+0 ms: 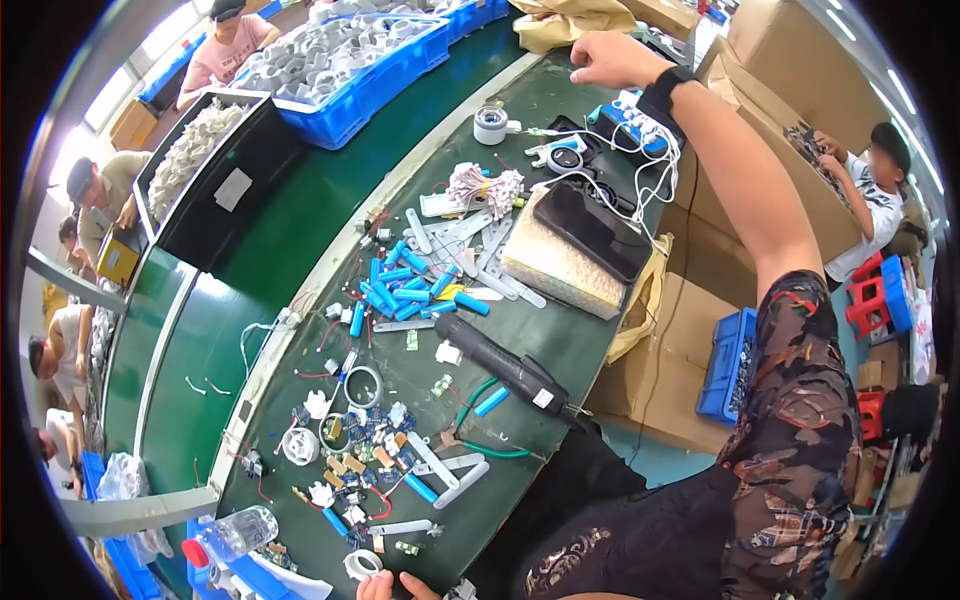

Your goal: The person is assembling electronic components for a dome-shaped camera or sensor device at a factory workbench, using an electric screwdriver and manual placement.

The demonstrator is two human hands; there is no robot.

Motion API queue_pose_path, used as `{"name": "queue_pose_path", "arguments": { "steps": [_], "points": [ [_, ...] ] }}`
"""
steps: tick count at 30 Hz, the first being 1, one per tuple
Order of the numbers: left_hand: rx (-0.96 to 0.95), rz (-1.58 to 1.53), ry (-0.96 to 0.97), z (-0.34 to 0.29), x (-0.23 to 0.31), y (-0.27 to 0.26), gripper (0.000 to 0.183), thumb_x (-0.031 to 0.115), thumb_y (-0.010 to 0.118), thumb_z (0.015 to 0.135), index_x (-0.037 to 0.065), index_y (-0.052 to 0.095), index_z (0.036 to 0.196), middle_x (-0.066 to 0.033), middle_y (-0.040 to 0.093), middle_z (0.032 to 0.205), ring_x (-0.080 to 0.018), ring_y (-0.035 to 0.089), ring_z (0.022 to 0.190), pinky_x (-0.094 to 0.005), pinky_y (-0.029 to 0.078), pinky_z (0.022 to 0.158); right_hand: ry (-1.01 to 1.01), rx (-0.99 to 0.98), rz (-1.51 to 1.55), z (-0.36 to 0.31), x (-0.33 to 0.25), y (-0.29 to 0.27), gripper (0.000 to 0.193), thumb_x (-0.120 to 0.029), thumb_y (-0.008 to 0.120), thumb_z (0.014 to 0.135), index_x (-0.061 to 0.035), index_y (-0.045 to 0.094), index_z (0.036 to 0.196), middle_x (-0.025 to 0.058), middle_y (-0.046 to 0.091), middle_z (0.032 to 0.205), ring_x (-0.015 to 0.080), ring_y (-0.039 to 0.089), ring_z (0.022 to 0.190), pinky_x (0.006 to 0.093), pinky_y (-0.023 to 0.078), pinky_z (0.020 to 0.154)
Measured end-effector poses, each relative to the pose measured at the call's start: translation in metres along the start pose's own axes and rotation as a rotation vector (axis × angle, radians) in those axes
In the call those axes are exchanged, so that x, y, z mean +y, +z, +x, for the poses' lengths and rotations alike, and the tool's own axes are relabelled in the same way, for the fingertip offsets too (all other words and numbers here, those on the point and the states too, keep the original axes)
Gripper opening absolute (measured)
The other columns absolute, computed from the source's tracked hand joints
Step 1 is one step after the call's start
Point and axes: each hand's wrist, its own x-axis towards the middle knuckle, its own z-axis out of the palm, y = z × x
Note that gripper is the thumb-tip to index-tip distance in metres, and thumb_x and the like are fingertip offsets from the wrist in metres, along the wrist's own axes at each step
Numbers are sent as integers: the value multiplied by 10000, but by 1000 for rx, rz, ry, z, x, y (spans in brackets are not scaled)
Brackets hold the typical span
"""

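1. Head view, near edge: only fingertips of the left hand (377, 587) show, slightly apart; whether they grip anything, I cannot tell.
2. White ring (362, 566) lies on the table (480, 512) just beyond those fingertips, far nearer the left hand than the right; round, without a clear long axis; contact unclear.
3. Far end: right hand (614, 60), arm stretched out, fingers bent leftward; its grip cannot be told.
4. Tan bag (570, 20) lies just beyond it, lengthwise left to right.
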Motion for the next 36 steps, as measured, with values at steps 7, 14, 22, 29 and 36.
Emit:
{"name": "queue_pose_path", "arguments": {
  "steps": [7, 14, 22, 29, 36],
  "points": [
    [35, 28, 13, -3, 2, -2, 208, 120, 752, 869, 8, 686, 1031, -138, 677, 1012, -337, 613, 962, -457, 479, 924, -110, -16, -122, -18, -28, 2, 364, -319, 744, 828, -55, 700, 1075, 137, 718, 996, 321, 687, 941, 425, 533, 844],
    [81, 22, 21, -8, 5, -4, 205, 134, 746, 873, 3, 687, 1020, -150, 680, 1008, -340, 616, 969, -463, 478, 926, -97, -111, -117, -24, -24, 14, 354, -297, 752, 821, -67, 705, 1086, 143, 712, 1040, 344, 674, 996, 437, 530, 878],
    [126, 40, -6, -8, 9, -2, 189, 157, 729, 889, 0, 683, 983, -156, 676, 981, -344, 620, 945, -462, 477, 913, -103, -313, 35, 14, -17, 78, 321, -235, 773, 756, -54, 758, 1021, 150, 756, 959, 310, 720, 910, 408, 560, 813],
    [140, 46, -26, -6, 6, 1, 188, 169, 730, 891, 5, 684, 971, -148, 675, 961, -346, 620, 927, -466, 478, 900, -55, -148, 37, 12, -29, 120, 349, -314, 801, 720, -88, 757, 982, 138, 749, 981, 312, 711, 955, 422, 560, 841],
    [132, 21, -38, -3, 6, 1, 180, 167, 735, 892, 9, 690, 965, -139, 679, 951, -344, 618, 917, -466, 482, 891, 101, -97, 28, 12, -43, 133, 240, -280, 782, 680, -128, 729, 858, 129, 727, 891, 319, 702, 866, 420, 559, 775]
  ]
}}
